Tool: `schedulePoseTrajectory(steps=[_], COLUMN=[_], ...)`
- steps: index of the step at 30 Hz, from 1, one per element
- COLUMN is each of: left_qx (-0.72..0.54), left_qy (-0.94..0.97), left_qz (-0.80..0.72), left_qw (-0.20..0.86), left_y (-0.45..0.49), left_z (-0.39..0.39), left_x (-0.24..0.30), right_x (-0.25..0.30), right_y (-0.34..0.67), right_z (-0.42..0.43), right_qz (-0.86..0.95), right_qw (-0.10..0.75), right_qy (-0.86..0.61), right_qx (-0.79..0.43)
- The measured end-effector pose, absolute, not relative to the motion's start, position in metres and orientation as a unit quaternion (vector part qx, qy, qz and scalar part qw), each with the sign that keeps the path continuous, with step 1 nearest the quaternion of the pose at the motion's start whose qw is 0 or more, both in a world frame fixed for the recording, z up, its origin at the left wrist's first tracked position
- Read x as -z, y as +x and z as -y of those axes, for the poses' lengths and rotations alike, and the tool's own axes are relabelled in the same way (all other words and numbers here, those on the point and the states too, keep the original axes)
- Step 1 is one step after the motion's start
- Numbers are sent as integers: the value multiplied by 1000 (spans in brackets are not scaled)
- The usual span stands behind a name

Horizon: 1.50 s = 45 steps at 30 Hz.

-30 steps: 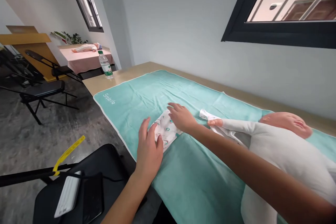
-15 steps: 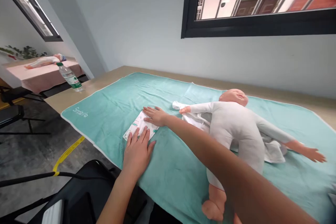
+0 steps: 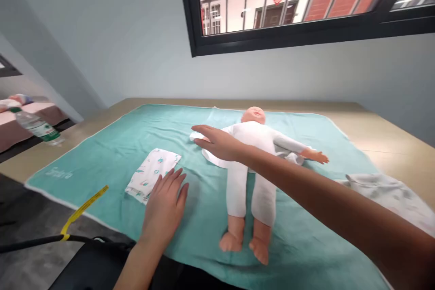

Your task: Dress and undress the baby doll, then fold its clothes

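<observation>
A baby doll [image 3: 253, 138] with a white cloth body lies face up on a teal blanket [image 3: 112, 145], its arms spread. Under its back and arms a white garment [image 3: 214, 158] is partly visible. Left of the doll lies a folded white printed cloth [image 3: 154, 170]. My left hand [image 3: 166, 204] is open, fingers stretched, just at the near right edge of that cloth; I cannot tell whether it touches it. Over the doll's arm at the left hovers my right hand [image 3: 219, 142], open and holding nothing, its forearm crossing in front of the doll's body.
Another pale printed cloth [image 3: 387, 195] is bunched at the right, partly behind my forearm. A plastic bottle [image 3: 39, 127] stands on the table's left edge. Beyond it is a pink-covered table [image 3: 41, 115]. A black chair [image 3: 90, 265] is at the lower left, below a window-side wall.
My right hand has lifted off the folded cloth and moved right toward the doll. My left hand has slid off the cloth too. The view has turned right.
</observation>
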<state>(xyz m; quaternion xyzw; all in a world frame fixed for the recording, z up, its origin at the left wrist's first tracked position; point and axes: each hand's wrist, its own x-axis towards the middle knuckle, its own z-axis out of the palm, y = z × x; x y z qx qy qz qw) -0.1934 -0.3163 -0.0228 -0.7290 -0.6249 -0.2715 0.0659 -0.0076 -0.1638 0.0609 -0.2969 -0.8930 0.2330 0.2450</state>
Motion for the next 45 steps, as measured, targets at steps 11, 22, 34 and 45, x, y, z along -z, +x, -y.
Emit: schedulePoseTrajectory(steps=[11,22,34,45], left_qx=[401,467,362,435], left_qy=[-816,-585,-740,-679], left_qz=[399,552,567,512], left_qw=[-117,-367,1,-298], left_y=[-67,-68,-93,-77], left_z=[312,236,126,157], left_x=[3,-18,1,32], right_x=[-59,-29,-15,21], right_y=[279,275,180,135], right_z=[290,332,209,156], right_qz=[615,536,359,218], right_qw=[418,413,607,606], right_qy=[-633,-615,-531,-523], right_qx=[-215,-405,-470,-558])
